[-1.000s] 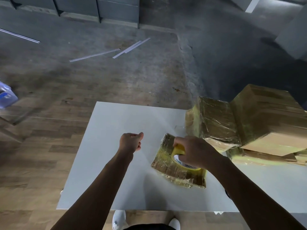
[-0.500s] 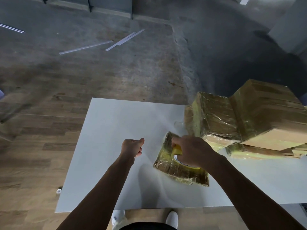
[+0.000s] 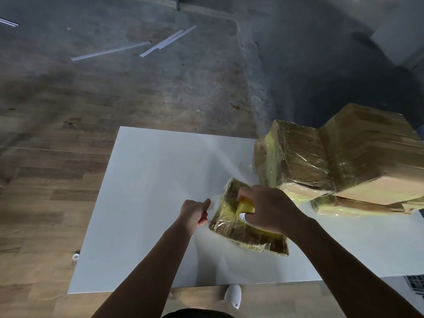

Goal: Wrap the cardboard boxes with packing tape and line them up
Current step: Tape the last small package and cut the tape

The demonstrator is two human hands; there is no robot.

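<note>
1. Head view: the right hand (image 3: pixel 268 210) gripped a yellow roll of packing tape (image 3: pixel 246 205). Its fingers (image 3: pixel 243 193) were curled over the top of the roll and pressed it down.
2. Directly under those fingers lay a small flat cardboard box (image 3: pixel 243 235), already covered in glossy yellowish tape. It rested on the white rectangular desk (image 3: pixel 149 203).
3. The left hand (image 3: pixel 193 213) sat just beside the box's left edge. Its fingers were closed into a fist, with the thumb laid on the forefinger, pinching a faint clear tape strip (image 3: pixel 212 203) that ran toward the roll.
4. Beyond the right fingers and off to their right stood a medium tape-wrapped cardboard box (image 3: pixel 296 164). A large brown cardboard box (image 3: pixel 371 152) leaned against it, and both sat on flattened cardboard pieces (image 3: pixel 358 206).
5. Far beyond the left fingers, thin white strips (image 3: pixel 110 51) lay on the floor.
6. Below both hands, past the desk's near edge, a white shoe (image 3: pixel 232 294) showed.
</note>
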